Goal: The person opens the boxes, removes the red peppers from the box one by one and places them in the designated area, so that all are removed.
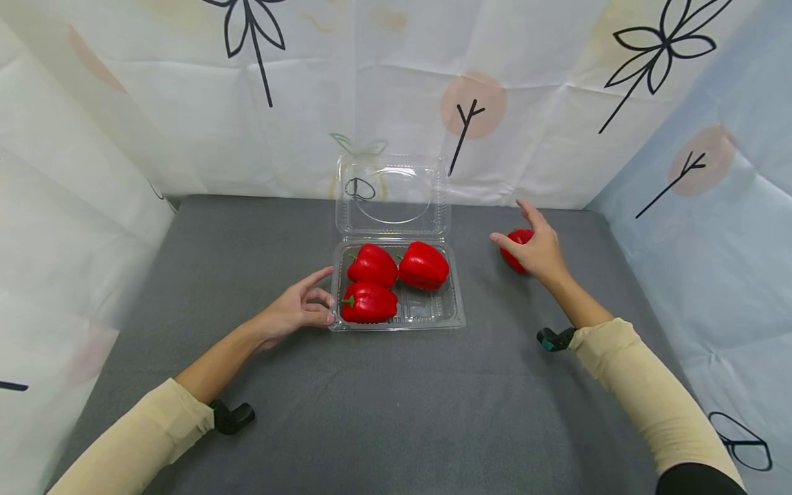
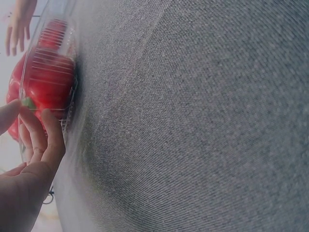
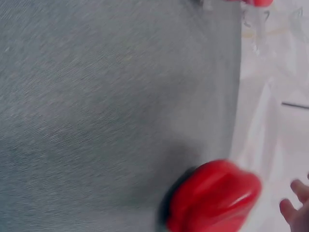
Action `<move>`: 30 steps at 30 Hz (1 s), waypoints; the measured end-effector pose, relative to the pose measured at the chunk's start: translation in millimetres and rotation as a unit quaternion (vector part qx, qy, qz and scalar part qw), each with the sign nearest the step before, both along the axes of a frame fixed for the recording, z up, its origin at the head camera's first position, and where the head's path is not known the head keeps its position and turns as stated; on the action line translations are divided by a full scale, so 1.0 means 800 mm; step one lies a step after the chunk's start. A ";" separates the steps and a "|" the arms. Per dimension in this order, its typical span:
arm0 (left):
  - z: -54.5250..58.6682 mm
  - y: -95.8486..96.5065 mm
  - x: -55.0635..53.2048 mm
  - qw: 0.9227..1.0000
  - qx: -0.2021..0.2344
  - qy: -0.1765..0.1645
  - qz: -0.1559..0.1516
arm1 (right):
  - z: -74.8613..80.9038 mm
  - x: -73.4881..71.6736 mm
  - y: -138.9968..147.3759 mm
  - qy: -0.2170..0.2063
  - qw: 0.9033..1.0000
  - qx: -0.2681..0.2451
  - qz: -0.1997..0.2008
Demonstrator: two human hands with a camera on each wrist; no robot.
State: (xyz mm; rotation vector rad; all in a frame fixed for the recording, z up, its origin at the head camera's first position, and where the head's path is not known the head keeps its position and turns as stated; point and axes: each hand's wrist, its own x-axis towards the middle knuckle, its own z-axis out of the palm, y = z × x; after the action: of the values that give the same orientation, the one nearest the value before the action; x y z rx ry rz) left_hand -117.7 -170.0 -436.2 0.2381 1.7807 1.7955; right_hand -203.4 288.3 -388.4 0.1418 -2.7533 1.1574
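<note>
My left hand (image 1: 300, 306) holds the left side of a transparent plastic clamshell box (image 1: 427, 313), thumb and fingertips at its rim. In the left wrist view the box wall (image 2: 72, 92) shows just beyond the fingers. Three red bell peppers lie in the tray: one at the back left (image 1: 373, 265), one at the back right (image 1: 424, 267), one at the front left (image 1: 370, 304). To the right of the box, my right hand (image 1: 540, 253) hovers over another red bell pepper (image 3: 215, 198), thumb and fingers spread apart. In the right wrist view a gap separates the fingers from this pepper.
The box's hinged lid (image 1: 396, 196) stands raised at the back, near the patterned white curtain (image 1: 396, 82). Dark grey cloth (image 1: 396, 412) covers the table. More curtain hangs at the left (image 1: 62, 240) and the right (image 1: 730, 275).
</note>
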 end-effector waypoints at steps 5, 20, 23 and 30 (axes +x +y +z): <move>0.000 0.000 0.000 1.000 -0.004 0.001 0.001 | 0.013 -0.004 -0.019 -0.033 0.997 0.016 0.068; 0.001 0.000 -0.001 1.000 -0.010 0.005 0.001 | 0.006 0.009 -0.069 -0.069 0.961 0.034 0.266; 0.001 0.000 0.000 1.000 -0.006 0.005 0.001 | 0.004 0.011 -0.076 -0.075 0.955 0.049 0.281; 0.002 0.000 0.000 1.000 -0.003 0.005 -0.001 | 0.001 0.013 -0.090 -0.092 0.947 0.072 0.300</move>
State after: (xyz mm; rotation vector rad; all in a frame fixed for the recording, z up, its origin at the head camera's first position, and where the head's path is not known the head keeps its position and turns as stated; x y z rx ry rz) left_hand -117.4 -169.9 -435.0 0.2473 1.7925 1.7912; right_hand -193.0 216.7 -387.8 0.9979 -3.0587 1.1219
